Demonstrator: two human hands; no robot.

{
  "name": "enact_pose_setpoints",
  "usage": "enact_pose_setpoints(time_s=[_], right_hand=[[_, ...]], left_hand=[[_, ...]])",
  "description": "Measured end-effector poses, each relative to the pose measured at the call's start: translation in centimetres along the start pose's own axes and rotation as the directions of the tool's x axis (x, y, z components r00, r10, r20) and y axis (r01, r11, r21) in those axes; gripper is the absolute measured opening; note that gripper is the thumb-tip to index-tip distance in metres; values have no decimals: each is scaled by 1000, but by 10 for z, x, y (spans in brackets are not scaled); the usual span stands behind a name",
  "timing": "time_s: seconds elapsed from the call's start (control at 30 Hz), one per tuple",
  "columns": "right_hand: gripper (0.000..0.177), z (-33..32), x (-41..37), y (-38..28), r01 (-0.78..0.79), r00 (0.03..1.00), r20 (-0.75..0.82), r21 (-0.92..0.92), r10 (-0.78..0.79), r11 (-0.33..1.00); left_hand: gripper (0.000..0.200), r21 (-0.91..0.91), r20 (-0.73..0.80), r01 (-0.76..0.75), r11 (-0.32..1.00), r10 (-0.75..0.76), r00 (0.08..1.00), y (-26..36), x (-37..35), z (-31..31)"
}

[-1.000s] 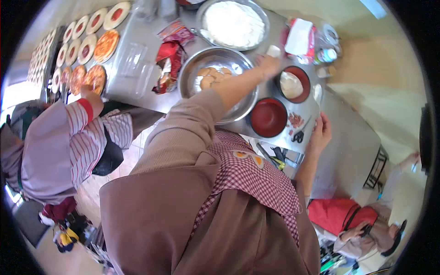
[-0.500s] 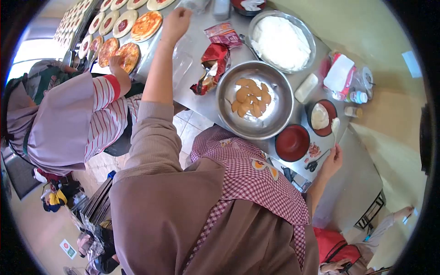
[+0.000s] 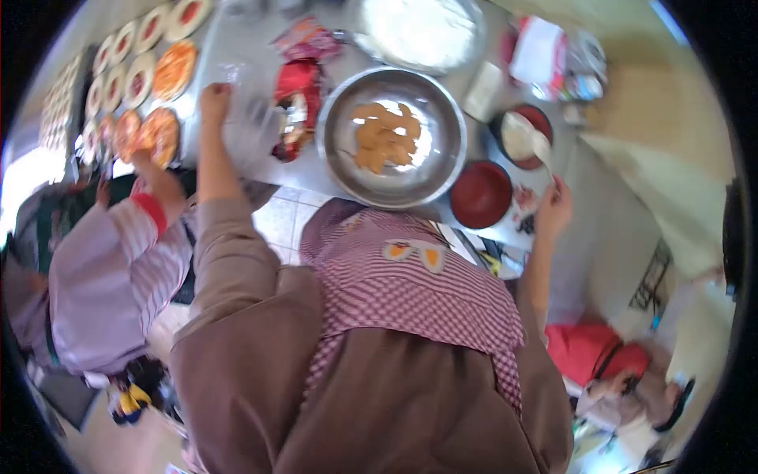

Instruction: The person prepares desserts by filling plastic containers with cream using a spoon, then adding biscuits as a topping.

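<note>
Gripping spoon (image 3: 542, 150) in curled right hand (image 3: 556, 204), at cream bowl (image 3: 540, 121). Holding left hand (image 3: 214, 103) loosely curled beside clear plastic tray (image 3: 251, 130); can't tell if grasping anything.

Torso, viewed from above: plain brown outer cloth (image 3: 395, 403), smooth, creased into long soft pleats, spread across both shoulders. Toward 12 o'clock: apron (image 3: 458, 304) in maroon-and-white check. Egg motif (image 3: 415, 253) on apron: two white oval shapes, yellow-orange centres, side by side. Checked strips: one (image 3: 320, 365) at 7 o'clock, other (image 3: 507, 387) at 5 o'clock. Left sleeve (image 3: 229, 245), at 10 o'clock: taupe, wrinkled, ending near elbow. Left forearm (image 3: 213, 162) bare. Hands: left hand (image 3: 215, 103) and right hand (image 3: 557, 207), both ungloved.
</note>
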State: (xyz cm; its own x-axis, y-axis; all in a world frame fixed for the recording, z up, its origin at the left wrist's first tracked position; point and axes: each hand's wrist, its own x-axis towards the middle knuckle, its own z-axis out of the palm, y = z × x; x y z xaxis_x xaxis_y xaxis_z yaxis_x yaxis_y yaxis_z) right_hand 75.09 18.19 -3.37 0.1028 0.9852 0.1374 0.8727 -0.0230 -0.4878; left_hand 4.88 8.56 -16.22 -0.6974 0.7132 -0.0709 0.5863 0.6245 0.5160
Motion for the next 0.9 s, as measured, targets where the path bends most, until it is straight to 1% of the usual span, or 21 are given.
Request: enact_pose_setpoints(time_s=[0.03, 0.1, 0.17, 0.2, 0.23, 0.27, 0.3, 0.37, 0.4, 0.43, 0.5, 0.53, 0.57, 0.6, 0.63, 0.67, 0.7, 0.73, 0.8, 0.83, 0.9], right_hand=[[22, 3, 1, 5, 107, 992, -52, -70, -111, 992], [21, 2, 4, 1, 71, 996, -45, -22, -72, 997], [19, 3, 10, 2, 118, 993, -17, -92, -120, 989], [19, 2, 12, 2, 103, 994, -30, -105, -107, 989], [18, 4, 15, 1, 155, 986, -22, -208, -163, 966], [17, 6, 18, 1, 206, 976, -5, -305, -218, 930], [17, 9, 22, 5, 197, 978, -11, -310, -210, 930], [18, 15, 29, 13, 282, 950, -12, -400, -312, 872], [21, 16, 31, 12, 279, 954, 8, -401, -301, 873], [21, 15, 36, 17, 275, 954, 5, -401, -298, 874], [23, 20, 44, 23, 344, 923, 15, -476, -384, 809], [23, 23, 46, 26, 343, 923, 11, -475, -384, 810], [24, 26, 47, 29, 349, 923, 30, -481, -383, 804], [26, 28, 48, 31, 356, 923, 49, -487, -382, 797], [26, 30, 49, 33, 356, 923, 47, -486, -383, 798], [26, 31, 50, 35, 388, 910, 55, -463, -411, 797], [27, 33, 51, 36, 418, 897, 61, -440, -437, 795], [27, 35, 51, 36, 415, 898, 58, -440, -436, 796], [26, 39, 50, 35, 403, 911, 93, -396, -401, 825], [26, 40, 50, 36, 398, 914, 93, -401, -396, 825], [25, 44, 49, 37, 424, 903, 96, -357, -419, 832]], left_hand=[[22, -17, 48, 23, 1000, -22, 999, 13, -1, -9], [22, -126, 5, -55, 990, 56, 998, 21, -1, -16], [21, -274, -41, -56, 960, 46, 998, 6, 17, -14], [20, -306, -89, -70, 949, 45, 995, 25, 10, -20], [19, -335, -139, -85, 938, 40, 990, 53, 3, -36], [19, -296, -216, -150, 943, 86, 973, 81, -4, -50], [18, -251, -292, -209, 945, 132, 947, 109, -12, -63], [18, -548, -293, -270, 792, 120, 948, 165, -30, -83], [20, -671, -239, -287, 684, 167, 957, 188, -39, -91], [20, -671, -239, -290, 683, 171, 956, 214, -52, -95], [25, -802, 17, -155, 577, 283, 959, 262, -84, -93], [28, -887, 171, -18, 461, 364, 916, 290, -110, -81], [31, -927, 300, 142, 348, 458, 837, 315, -135, -68], [41, -791, 527, 253, 556, 412, 743, 325, -142, -45], [40, -809, 588, 303, 504, 681, 436, 353, -160, -26], [32, -701, 705, 411, 583, 655, 272, 374, -181, -11], [29, -596, 787, 563, 572, 555, 269, 375, -197, 23], [26, -477, 859, 699, 532, 451, 242, 377, -210, 55], [29, -274, 958, 707, 651, 246, 145, 408, -227, 76], [29, -271, 959, 706, 654, 248, 138, 410, -227, 93], [31, -274, 919, 745, 609, 394, 16, 404, -228, 135]])
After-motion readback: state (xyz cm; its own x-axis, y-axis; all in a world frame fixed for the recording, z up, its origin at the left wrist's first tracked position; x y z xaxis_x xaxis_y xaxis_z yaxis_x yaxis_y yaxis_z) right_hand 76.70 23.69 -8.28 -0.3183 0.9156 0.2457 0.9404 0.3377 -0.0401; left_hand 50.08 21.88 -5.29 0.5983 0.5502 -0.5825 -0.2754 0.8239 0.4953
